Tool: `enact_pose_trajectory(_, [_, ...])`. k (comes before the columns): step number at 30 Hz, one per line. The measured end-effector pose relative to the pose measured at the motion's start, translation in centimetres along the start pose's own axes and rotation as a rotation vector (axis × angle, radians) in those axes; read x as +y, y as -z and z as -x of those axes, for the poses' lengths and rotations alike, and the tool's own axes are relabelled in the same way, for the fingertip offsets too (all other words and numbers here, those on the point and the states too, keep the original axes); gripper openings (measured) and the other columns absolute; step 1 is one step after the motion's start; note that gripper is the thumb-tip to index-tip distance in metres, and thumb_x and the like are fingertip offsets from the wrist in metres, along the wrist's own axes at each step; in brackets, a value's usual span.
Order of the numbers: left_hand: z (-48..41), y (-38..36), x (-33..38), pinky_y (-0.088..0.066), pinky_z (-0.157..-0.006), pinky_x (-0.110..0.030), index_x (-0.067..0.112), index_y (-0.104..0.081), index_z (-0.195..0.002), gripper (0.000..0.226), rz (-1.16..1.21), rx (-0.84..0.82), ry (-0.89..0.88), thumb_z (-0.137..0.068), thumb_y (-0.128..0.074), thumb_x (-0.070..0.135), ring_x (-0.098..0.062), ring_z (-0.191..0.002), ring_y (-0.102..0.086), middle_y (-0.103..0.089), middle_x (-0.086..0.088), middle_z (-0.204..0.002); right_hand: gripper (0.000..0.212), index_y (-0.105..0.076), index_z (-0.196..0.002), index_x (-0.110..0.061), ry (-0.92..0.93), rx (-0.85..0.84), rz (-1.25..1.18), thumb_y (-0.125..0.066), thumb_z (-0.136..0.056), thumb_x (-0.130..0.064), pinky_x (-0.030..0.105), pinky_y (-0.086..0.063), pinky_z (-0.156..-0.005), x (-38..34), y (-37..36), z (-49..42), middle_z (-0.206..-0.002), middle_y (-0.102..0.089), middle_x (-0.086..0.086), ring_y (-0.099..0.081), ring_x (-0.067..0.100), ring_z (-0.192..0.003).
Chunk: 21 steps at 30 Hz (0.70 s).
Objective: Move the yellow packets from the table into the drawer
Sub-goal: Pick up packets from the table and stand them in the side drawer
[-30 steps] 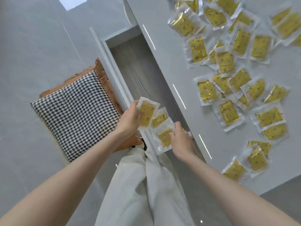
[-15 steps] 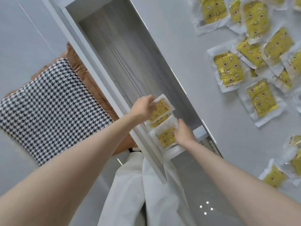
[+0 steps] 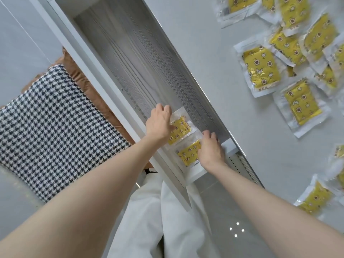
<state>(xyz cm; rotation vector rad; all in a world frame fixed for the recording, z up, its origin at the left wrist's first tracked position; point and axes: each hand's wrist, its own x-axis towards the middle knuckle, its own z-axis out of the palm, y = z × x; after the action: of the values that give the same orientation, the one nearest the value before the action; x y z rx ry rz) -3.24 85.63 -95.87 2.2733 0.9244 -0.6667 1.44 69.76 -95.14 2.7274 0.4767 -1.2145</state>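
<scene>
1. The drawer (image 3: 141, 58) stands pulled out from under the table (image 3: 214, 75); its floor is grey wood grain with white walls, and most of it is bare.
2. Two yellow packets lie in the drawer's near end, side by side and overlapping at their clear edges: the farther packet (image 3: 181, 128) and the nearer packet (image 3: 189, 153), which sits close to the drawer's near wall.
3. The left hand (image 3: 158, 123) rests on the left edge of the farther packet. Its fingers (image 3: 166, 109) are together and lie flat on the packet's clear border; whether they pinch it cannot be told.
4. The right hand (image 3: 211, 150) covers the right side of the nearer packet, fingers (image 3: 208, 135) curled down onto it, close together; a true pinch cannot be confirmed.
5. Many more yellow packets (image 3: 260, 71) are still scattered on the table to the right, several overlapping, well apart from the drawer.
6. A houndstooth cushion (image 3: 52, 123) sits on a brown seat left of the drawer, and light trousers (image 3: 147, 216) show below.
</scene>
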Motion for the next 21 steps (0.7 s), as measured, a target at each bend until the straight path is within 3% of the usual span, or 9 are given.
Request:
enact_pose_trajectory(2, [0.1,0.1,-0.1,-0.044,-0.071,-0.033,0.011,-0.044,-0.116,0.047,0.015,0.008,0.032,-0.080,-0.073,0.022,-0.025,-0.106,-0.044,-0.043,-0.008,-0.117,0.055,-0.035,-0.138,-0.013,-0.006,0.007,-0.035,-0.060,-0.088,-0.010,0.041,-0.040,-0.096,0.0,0.2,0.0,-0.138,-0.042,0.010,-0.042,0.028,-0.126])
enact_pose_trajectory(5, [-0.1,0.2,-0.4,-0.041,-0.069,-0.032,0.013,-0.043,-0.119,0.053,-0.005,-0.049,0.047,-0.077,-0.075,0.010,-0.025,-0.106,-0.044,-0.042,-0.008,-0.120,0.058,-0.033,-0.142,-0.016,0.009,0.017,-0.281,-0.059,-0.089,-0.013,0.035,-0.039,-0.098,-0.4,0.9,-0.3,-0.144,-0.037,0.007,-0.037,0.025,-0.131])
enact_pose_trajectory(10, [0.1,0.0,-0.7,-0.041,-0.069,-0.033,0.010,-0.045,-0.116,0.047,-0.082,-0.059,0.018,-0.078,-0.070,0.000,-0.028,-0.098,-0.054,-0.051,-0.011,-0.115,0.058,-0.037,-0.143,-0.021,0.057,-0.043,-0.506,-0.060,-0.090,-0.013,0.023,-0.037,-0.082,-1.5,1.6,-1.4,-0.143,-0.035,0.001,-0.045,0.020,-0.123])
enact_pose_trajectory(13, [0.2,-0.2,-0.5,-0.040,-0.068,-0.032,0.010,-0.044,-0.116,0.047,-0.124,-0.050,0.014,-0.078,-0.071,0.000,-0.028,-0.096,-0.054,-0.049,-0.011,-0.114,0.055,-0.044,-0.140,-0.018,0.090,-0.073,-0.521,-0.059,-0.088,-0.009,0.019,-0.039,-0.078,-1.9,1.4,-1.8,-0.136,-0.039,0.002,-0.048,0.016,-0.111])
enact_pose_trajectory(17, [0.3,-0.1,-0.6,-0.038,-0.069,-0.033,0.011,-0.045,-0.119,0.049,-0.145,-0.070,0.031,-0.078,-0.072,0.003,-0.027,-0.103,-0.050,-0.049,-0.010,-0.118,0.051,-0.045,-0.138,-0.017,0.095,-0.075,-0.491,-0.057,-0.090,-0.008,0.011,-0.036,-0.061,-1.8,1.4,-2.1,-0.135,-0.042,0.004,-0.045,0.013,-0.099])
enact_pose_trajectory(21, [0.9,0.6,-0.3,-0.039,-0.072,-0.032,0.010,-0.045,-0.121,0.046,-0.109,-0.051,0.044,-0.082,-0.068,0.005,-0.027,-0.107,-0.047,-0.047,-0.010,-0.119,0.061,-0.031,-0.149,-0.017,0.070,-0.063,-0.474,-0.054,-0.092,-0.010,0.028,-0.042,-0.093,-1.8,1.9,-1.2,-0.148,-0.035,0.004,-0.043,0.024,-0.129])
